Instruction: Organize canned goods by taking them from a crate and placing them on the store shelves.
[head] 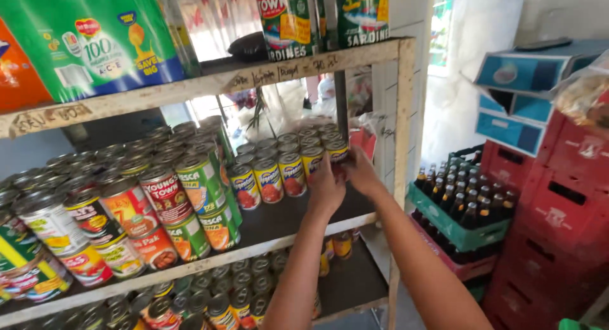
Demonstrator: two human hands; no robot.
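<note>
two hands up at the middle shelf point(266, 225) of a wooden rack. left hand point(325, 189) and right hand point(363, 173) close together at the right end of a row of small yellow-labelled cans point(269, 181), both wrapped around the end can point(337, 151) of that row; fingers curled on its sides, so both hands holding it. can upright, touching or just beside its neighbour in the row, near the rack's right post point(402, 146).

more of the same small cans packed behind the row, tops showing, toward the far side of the shelf. left of them, taller cans with green labels point(198, 184) and red labels point(163, 194) stacked two high, running off to the near left.

top shelf: large green package point(95, 41) at left, green boxes point(288, 19) at right. bottom shelf: many small cans point(209, 298), tops up.

right of the rack: green crate point(466, 235) full of dark bottles point(466, 194), red crates point(552, 209) stacked beside it, blue cartons point(520, 108) on top of the red stack.
</note>
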